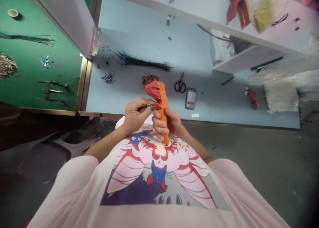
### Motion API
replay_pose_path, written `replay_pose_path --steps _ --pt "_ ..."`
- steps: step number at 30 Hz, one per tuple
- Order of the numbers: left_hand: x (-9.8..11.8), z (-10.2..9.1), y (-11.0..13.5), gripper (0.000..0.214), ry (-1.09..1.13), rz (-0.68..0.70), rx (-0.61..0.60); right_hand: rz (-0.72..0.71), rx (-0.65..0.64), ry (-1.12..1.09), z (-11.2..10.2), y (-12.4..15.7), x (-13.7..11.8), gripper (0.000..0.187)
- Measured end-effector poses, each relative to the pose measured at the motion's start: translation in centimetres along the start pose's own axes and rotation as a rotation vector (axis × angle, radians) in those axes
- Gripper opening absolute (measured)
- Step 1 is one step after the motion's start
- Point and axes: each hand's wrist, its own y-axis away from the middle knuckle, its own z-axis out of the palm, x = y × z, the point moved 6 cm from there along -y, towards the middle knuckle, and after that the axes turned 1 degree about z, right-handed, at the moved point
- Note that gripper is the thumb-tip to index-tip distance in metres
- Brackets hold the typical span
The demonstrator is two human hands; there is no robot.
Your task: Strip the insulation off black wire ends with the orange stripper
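Near my chest, an orange and red wire stripper (163, 103) stands with its jaws toward the table. My right hand (161, 123) is wrapped round its handles. From the left side, my left hand (139, 112) reaches in with thumb and fingers pinched together at the red part below the jaws. Whatever lies between those fingertips is too small to make out. Just beyond the tool's head is a pile of short copper-coloured pieces (149, 78), partly hidden by it. A bundle of dark wires (147, 62) lies farther back on the light blue table.
Black-handled scissors (180, 85) and a phone (190, 98) lie right of my hands. Small blue-and-metal pieces (108, 77) sit at the left. A white shelf (194, 8) overhangs the table's back. Red pliers (253, 98) and plastic bags (279, 91) are far right.
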Motion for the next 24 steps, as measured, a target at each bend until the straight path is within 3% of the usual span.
replay_pose_path --steps 13,18,24 --pt "-0.1 -0.1 -0.8 0.014 -0.162 0.104 -0.037 -0.009 0.025 -0.003 -0.7 -0.4 -0.4 0.033" --pt "-1.2 0.0 -1.3 0.01 -0.133 0.017 -0.018 -0.027 0.086 0.005 -1.4 -0.8 -0.9 0.035" --pt "-3.8 0.5 -2.6 0.009 -0.114 -0.181 -0.011 -0.029 0.226 -0.001 -3.3 -1.8 -2.0 0.039"
